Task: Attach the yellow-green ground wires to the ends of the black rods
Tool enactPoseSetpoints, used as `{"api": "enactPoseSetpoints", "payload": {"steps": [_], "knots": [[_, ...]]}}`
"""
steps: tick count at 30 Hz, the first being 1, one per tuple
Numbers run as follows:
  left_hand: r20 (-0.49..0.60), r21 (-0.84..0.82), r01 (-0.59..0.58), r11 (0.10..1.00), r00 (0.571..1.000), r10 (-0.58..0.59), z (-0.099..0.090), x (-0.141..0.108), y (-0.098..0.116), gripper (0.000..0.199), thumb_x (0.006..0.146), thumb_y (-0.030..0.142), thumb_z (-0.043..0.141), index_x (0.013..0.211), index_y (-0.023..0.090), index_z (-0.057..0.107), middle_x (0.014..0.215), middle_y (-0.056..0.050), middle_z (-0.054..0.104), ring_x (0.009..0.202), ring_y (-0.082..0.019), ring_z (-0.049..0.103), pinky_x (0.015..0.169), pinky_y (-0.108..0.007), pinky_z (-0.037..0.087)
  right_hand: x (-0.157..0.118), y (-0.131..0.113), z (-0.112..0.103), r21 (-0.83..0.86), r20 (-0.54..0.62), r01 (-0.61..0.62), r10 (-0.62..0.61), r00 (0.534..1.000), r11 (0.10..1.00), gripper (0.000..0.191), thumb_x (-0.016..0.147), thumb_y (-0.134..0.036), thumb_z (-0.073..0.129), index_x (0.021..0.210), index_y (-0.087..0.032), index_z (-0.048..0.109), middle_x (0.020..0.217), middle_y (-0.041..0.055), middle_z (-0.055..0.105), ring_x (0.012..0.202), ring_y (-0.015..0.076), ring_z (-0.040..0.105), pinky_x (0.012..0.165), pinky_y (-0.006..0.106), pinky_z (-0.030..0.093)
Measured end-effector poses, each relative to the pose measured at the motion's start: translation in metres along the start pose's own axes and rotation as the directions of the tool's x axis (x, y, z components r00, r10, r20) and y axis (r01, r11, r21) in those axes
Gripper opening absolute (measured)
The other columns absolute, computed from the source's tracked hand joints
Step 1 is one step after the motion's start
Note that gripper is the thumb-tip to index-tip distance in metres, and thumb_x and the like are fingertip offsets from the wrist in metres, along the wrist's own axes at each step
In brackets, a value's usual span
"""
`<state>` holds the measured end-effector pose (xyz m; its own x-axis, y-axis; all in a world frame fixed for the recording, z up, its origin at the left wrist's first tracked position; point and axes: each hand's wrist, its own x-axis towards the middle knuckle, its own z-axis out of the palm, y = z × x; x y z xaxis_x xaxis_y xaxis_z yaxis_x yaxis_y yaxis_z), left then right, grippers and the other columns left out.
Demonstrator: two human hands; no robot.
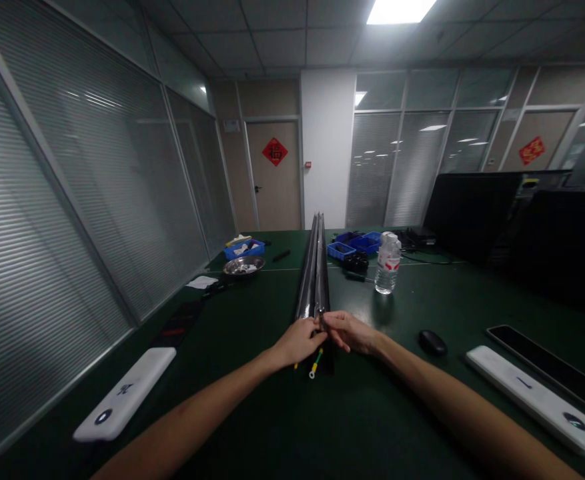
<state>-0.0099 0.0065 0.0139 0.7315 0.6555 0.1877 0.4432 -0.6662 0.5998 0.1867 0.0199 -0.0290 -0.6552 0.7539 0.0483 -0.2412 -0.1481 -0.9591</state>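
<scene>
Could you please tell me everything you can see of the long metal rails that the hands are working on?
The rails are long, slim, shiny bars of what looks like metal, lying side by side and running straight away along the green table. Their near end sits between the left hand and right hand, whose fingers meet on it. A yellow-sleeved wire with a ring terminal hangs out below that end. The far end reaches the blue bins. How many bars there are cannot be told.

One head-worn camera looks forward and down across a green table (252, 427), close above the forearms. The far door (275, 175) sits at twelve o'clock, a glass partition (72, 200) at nine.
</scene>
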Motion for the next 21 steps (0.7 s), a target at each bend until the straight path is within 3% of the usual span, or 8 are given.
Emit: {"api": "enactPoseSetpoints", "payload": {"steps": [4,10,21], "knots": [[-0.026,0.039,0.023,0.999,0.999,-0.022,0.001,-0.002,0.001,0.026,0.096,0.029,0.048,0.098,0.019,0.072,0.106,-0.004,0.071,0.099,-0.02,0.065,0.092,-0.027,0.046,-0.002,0.0,0.002,-0.006,0.01,0.009,-0.009,1.0,1.0,0.043,0.087,-0.052,0.069,0.1,-0.011,0.062,0.047,-0.0062,0.058,0.031,0.0064,0.048,0.033,0.014,0.034],[-0.033,0.121,0.02,0.992,0.999,-0.016,0.005,-0.003,-0.002,0.026,0.097,0.03,0.048,0.094,0.019,0.071,0.112,-0.005,0.069,0.104,-0.021,0.064,0.096,-0.029,0.046,-0.007,0.002,0.007,-0.058,0.005,0.009,-0.009,1.0,0.998,0.051,0.09,-0.052,0.065,0.121,-0.012,0.058,0.047,-0.0077,0.056,0.03,0.007,0.047,0.032,0.013,0.032],[-0.036,0.249,0.017,0.968,0.999,-0.008,0.007,-0.006,-0.002,0.025,0.098,0.031,0.046,0.103,0.018,0.066,0.107,-0.007,0.068,0.097,-0.02,0.064,0.091,-0.029,0.048,-0.012,0.002,0.015,-0.151,-0.063,0.03,-0.04,0.997,0.988,0.052,0.086,-0.055,0.067,0.114,-0.011,0.062,0.04,-0.0096,0.05,0.027,0.0071,0.042,0.03,0.014,0.026]]}}
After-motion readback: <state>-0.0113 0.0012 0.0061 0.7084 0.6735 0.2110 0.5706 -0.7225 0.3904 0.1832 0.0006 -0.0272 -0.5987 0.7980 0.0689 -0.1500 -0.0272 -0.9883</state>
